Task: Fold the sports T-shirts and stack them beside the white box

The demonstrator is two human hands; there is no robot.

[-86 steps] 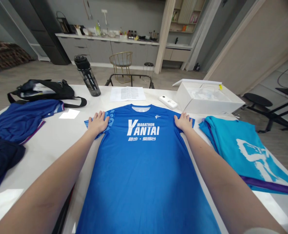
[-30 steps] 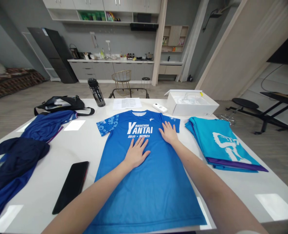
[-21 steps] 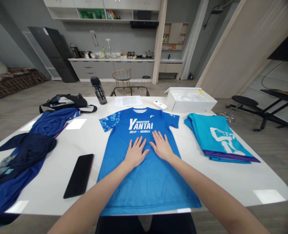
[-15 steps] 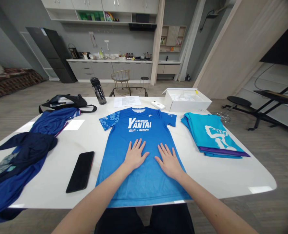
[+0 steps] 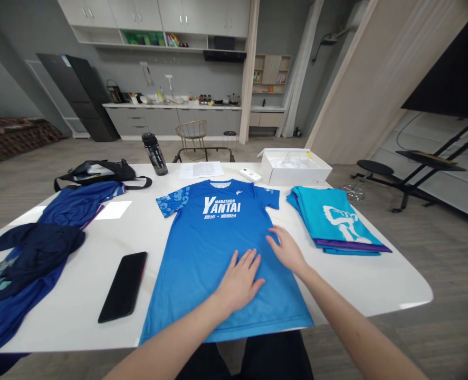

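A blue short-sleeved T-shirt (image 5: 196, 264) with white "Marathon Yantai" print lies spread face up in front of me, its collar pointing away. My left hand (image 5: 239, 281) rests palm down on the shirt's lower middle, fingers stretched out. Near the shirt's right side, below the sleeve, is my right hand (image 5: 288, 252). It is turned inward with thumb and forefinger apart; its other fingers are partly hidden. Neither hand has cloth visibly gripped. The shirt's hem reaches the near table edge.
On the white table (image 5: 125, 232), a black phone (image 5: 123, 287) and crumpled dark-blue clothes (image 5: 39, 248) lie left. Folded turquoise clothing (image 5: 316, 219) is at right. Behind are a black bag (image 5: 103, 173), bottle (image 5: 154, 154), papers (image 5: 201, 169), small white device (image 5: 250, 174) and open white box (image 5: 297, 171).
My left hand has slid right and slightly toward me across the shirt. My right hand has moved to the shirt's right edge and turned onto its side. The view has shifted slightly.
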